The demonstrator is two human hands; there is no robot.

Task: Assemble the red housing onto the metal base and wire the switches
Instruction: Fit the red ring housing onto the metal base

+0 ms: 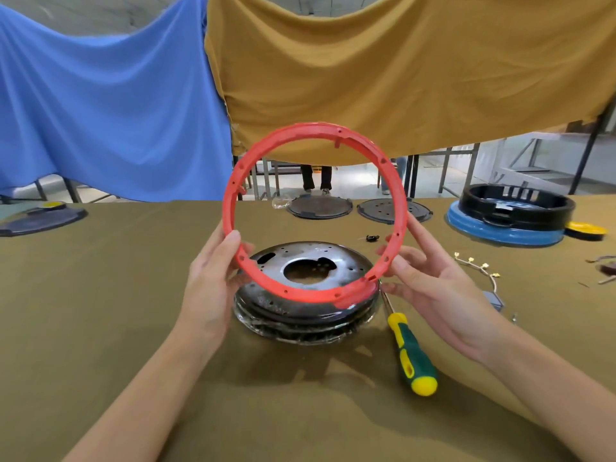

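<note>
Red ring point(233, 181) was held by both hands, left point(213, 278) and right point(443, 295), tilted above metal base point(306, 295); not seated, wires point(480, 271) unconnected on desk point(100, 311)

No readable text, label, brand, number or sign was found on anything in view.

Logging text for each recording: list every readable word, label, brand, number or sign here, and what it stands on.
None can be read.
Red plastic ring housing: holes only, no lettering.
Round metal base: no markings legible.
Green and yellow screwdriver: no brand visible.
Black ring on blue base: pale patch, too blurred.
</note>
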